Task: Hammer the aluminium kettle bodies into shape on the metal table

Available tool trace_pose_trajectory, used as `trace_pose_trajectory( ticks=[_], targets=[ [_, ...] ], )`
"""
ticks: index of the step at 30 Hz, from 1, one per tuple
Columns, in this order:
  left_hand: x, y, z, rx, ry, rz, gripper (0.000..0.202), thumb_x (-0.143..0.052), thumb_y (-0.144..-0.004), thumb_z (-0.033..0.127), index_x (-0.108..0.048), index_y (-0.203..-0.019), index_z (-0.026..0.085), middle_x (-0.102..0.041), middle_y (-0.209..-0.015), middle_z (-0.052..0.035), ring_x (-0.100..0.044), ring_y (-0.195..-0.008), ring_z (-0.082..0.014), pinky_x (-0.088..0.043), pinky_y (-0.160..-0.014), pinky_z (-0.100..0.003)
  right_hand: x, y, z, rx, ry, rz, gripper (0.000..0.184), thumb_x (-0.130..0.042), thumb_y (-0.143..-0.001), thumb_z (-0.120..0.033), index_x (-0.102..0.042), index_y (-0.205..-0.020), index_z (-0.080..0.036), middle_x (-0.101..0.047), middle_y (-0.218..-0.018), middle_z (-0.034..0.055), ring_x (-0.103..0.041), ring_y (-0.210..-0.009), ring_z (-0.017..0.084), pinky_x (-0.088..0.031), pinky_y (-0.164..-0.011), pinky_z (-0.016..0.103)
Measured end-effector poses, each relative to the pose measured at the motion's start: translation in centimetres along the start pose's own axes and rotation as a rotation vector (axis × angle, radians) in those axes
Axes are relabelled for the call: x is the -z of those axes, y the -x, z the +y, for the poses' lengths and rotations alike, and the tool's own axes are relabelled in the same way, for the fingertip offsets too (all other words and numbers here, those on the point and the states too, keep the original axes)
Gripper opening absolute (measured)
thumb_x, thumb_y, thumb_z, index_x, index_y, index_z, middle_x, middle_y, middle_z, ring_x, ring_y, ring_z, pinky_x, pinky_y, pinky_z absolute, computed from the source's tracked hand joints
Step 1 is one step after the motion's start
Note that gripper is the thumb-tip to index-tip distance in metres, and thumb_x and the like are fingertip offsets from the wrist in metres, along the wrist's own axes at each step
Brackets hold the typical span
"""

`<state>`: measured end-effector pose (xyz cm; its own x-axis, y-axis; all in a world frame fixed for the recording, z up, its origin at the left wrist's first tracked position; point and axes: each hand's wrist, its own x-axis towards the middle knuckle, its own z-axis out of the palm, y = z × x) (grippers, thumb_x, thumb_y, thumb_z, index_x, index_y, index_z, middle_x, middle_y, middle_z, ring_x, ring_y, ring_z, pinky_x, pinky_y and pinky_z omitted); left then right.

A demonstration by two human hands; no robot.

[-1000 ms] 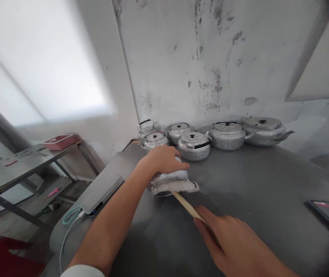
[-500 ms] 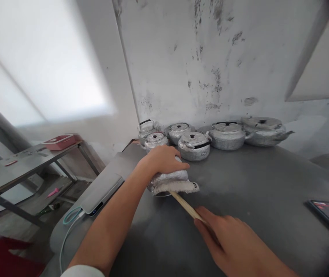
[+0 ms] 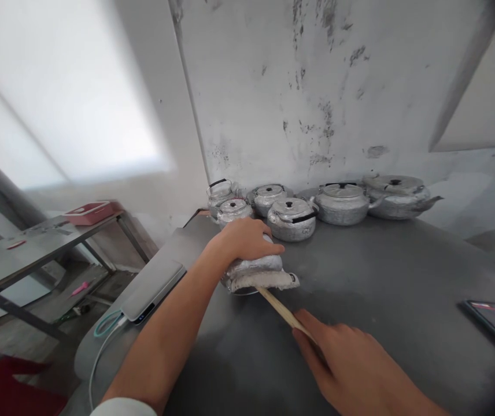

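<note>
One silvery pot (image 3: 258, 264) was on the grey table (image 3: 360, 283), nearer the person than several kettles (image 3: 291, 225). The left arm extended forward from lower left, wrist bent rightward; the left hand (image 3: 247, 238) lay palm down, gripping the pot from above, thumb across it. The right hand (image 3: 338, 352), entering from lower right, was closed round a wooden stick (image 3: 279, 306) angled up to the pot's pale near edge.
</note>
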<state>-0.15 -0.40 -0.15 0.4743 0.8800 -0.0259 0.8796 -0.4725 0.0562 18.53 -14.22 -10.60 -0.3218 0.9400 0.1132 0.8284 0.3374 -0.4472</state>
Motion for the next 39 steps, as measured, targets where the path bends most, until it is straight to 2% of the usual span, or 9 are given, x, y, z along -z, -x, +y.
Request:
trace_pose_trajectory(
  ticks=[6,12,25,39],
  targets=[
    [0.02,0.09,0.15,-0.011,0.004,0.012,0.058,-0.051,-0.088,0.069,-0.076,-0.118,0.027,-0.074,-0.119,-0.0059,-0.066,-0.106,-0.0314,-0.052,-0.087,-0.040,0.17,-0.09,0.20,-0.003,0.008,0.003,0.028,-0.044,-0.102,-0.029,-0.067,-0.089,-0.023,-0.073,-0.063,0.0025,-0.071,-0.052,0.020,-0.037,-0.048,0.025],
    [0.24,0.13,0.32,-0.007,-0.004,0.001,0.059,-0.049,-0.088,0.070,-0.075,-0.120,0.027,-0.072,-0.125,-0.0064,-0.065,-0.112,-0.0321,-0.052,-0.091,-0.039,0.38,-0.11,0.04,-0.007,0.031,-0.008,0.028,-0.043,-0.102,-0.029,-0.066,-0.088,-0.024,-0.073,-0.063,0.0027,-0.071,-0.052,0.021,-0.037,-0.048,0.025],
    [-0.01,-0.06,0.17,0.005,-0.016,0.007,0.059,-0.050,-0.087,0.071,-0.074,-0.120,0.029,-0.074,-0.123,-0.0049,-0.066,-0.111,-0.0315,-0.052,-0.091,-0.038,-0.20,0.00,0.34,0.004,0.030,0.000,0.027,-0.041,-0.102,-0.027,-0.067,-0.092,-0.024,-0.074,-0.064,0.0031,-0.072,-0.053,0.022,-0.037,-0.048,0.026],
    [0.22,-0.01,0.41,-0.008,-0.015,-0.002,0.061,-0.048,-0.089,0.069,-0.074,-0.122,0.025,-0.072,-0.124,-0.0062,-0.065,-0.112,-0.0328,-0.052,-0.093,-0.040,0.07,-0.13,0.22,0.031,0.012,-0.055,0.028,-0.041,-0.103,-0.026,-0.067,-0.093,-0.023,-0.074,-0.065,0.0028,-0.073,-0.054,0.021,-0.039,-0.049,0.025]
  ],
)
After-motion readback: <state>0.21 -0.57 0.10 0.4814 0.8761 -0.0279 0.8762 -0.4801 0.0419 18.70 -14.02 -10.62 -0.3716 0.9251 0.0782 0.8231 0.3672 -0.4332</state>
